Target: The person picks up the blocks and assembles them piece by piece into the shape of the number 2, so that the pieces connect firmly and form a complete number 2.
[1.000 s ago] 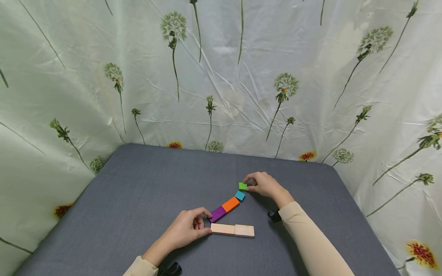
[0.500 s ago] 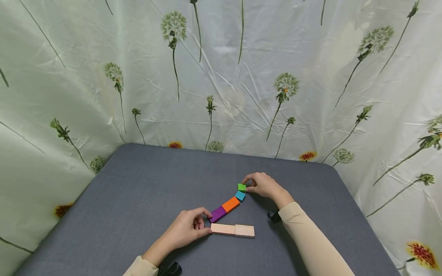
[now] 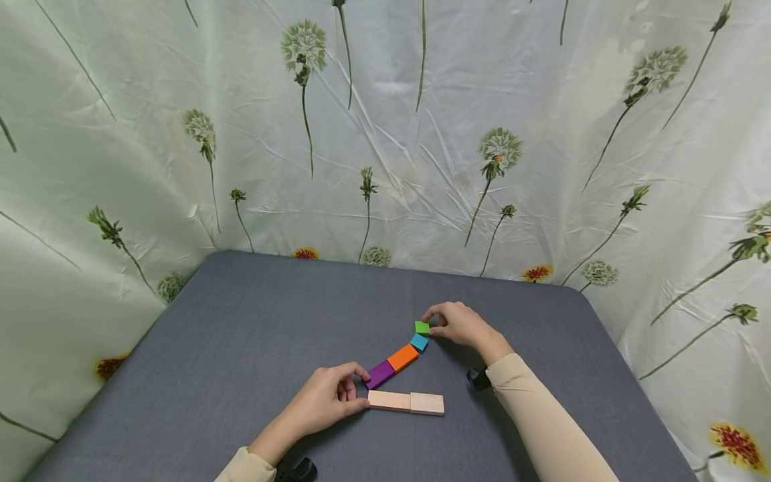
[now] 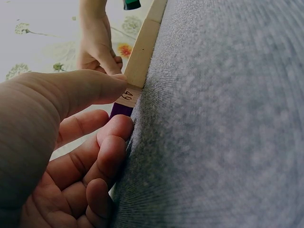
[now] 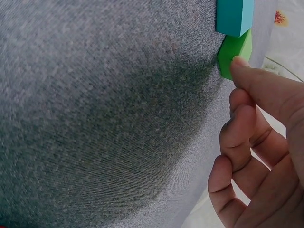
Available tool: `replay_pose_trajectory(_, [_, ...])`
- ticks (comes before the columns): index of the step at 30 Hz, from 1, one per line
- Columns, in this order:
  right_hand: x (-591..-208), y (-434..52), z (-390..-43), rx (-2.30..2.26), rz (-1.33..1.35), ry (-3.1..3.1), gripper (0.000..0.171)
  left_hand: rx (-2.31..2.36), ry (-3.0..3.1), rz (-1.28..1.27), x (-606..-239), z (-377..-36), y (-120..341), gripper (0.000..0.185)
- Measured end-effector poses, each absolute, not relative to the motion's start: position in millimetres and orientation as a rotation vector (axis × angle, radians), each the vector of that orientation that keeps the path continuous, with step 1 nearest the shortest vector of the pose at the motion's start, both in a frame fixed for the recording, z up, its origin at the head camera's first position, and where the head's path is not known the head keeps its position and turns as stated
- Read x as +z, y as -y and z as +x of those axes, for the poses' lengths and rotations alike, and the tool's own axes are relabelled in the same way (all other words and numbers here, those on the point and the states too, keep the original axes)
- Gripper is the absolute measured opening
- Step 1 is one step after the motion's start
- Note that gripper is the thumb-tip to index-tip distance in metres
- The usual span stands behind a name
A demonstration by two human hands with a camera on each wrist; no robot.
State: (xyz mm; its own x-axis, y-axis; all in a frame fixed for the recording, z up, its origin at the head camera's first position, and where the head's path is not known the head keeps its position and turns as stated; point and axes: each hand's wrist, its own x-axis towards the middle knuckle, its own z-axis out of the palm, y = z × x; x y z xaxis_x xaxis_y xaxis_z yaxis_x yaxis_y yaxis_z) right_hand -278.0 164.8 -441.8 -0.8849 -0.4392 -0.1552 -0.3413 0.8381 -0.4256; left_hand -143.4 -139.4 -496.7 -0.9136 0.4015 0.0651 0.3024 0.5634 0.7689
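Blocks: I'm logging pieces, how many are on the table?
6: green block at right hand, teal, orange, purple by left hand, two wooden.

Table cover (image 3: 253,335): grey woven cloth, matt, fine rough weave visible in both wrist views. Green block (image 3: 422,327), pinched by the right hand (image 3: 460,323): smooth, matt painted finish; the blue block (image 3: 419,342) touching it looks alike. Pale block (image 3: 389,400) at the left hand's (image 3: 328,398) thumb: bare, unpainted wood, ink-marked end. Backdrop (image 3: 385,120): creased, faintly glossy printed sheet.
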Motion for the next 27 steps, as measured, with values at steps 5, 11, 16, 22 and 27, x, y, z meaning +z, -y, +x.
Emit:
replay_pose_trajectory(5, [-441.3, -165.1, -277.5, -0.564, -0.601, -2.772, 0.025, 1.278, -2.677, 0.608, -496.9, -143.4, 139.1, 0.029])
replay_pose_trajectory(11, [-441.4, -165.4, -276.7, -0.553, -0.603, -2.782, 0.025, 1.280, -2.677, 0.614, -497.1, -143.4, 138.7, 0.029])
replay_pose_trajectory(16, [-441.3, -166.0, -276.4, -0.560, -0.615, -2.781, 0.026, 1.279, -2.673, 0.612, -496.8, -143.7, 138.6, 0.029])
replay_pose_trajectory(22, [-439.2, -170.2, -277.9, -0.568, -0.599, -2.777, 0.031, 1.275, -2.671, 0.609, -496.6, -144.1, 138.7, 0.030])
replay_pose_trajectory(27, [-435.0, -177.7, -278.8, -0.584, -0.594, -2.777, 0.033, 1.265, -2.675, 0.598, -495.8, -144.1, 138.9, 0.030])
